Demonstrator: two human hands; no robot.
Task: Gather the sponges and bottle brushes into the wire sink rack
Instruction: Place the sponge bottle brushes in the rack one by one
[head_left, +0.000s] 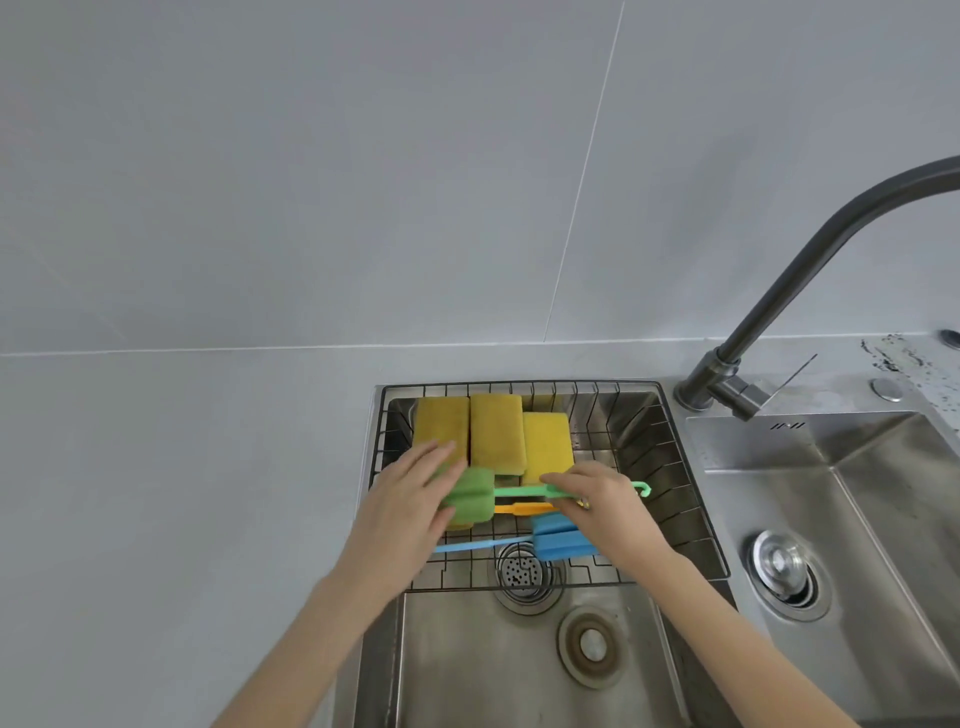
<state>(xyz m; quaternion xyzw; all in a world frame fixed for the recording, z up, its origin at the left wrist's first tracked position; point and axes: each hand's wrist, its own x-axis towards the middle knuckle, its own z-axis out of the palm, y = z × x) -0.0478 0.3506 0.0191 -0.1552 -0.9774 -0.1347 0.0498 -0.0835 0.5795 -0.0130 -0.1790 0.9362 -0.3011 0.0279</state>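
Note:
The wire sink rack (691, 525) spans the left sink basin. Three yellow sponges (496, 434) lie side by side at its back. In front of them lie three bottle brushes: a green one (470, 492), an orange one (519, 508) mostly hidden beneath it, and a blue one (558, 540) nearest me. My left hand (410, 506) grips the green brush's foam head. My right hand (602, 499) pinches the green brush's handle over the rack.
A dark curved faucet (810, 265) rises at the right behind the sinks. A second steel basin (857, 519) with a drain plug lies to the right. Grey countertop (182, 493) stretches left; the tiled wall is behind.

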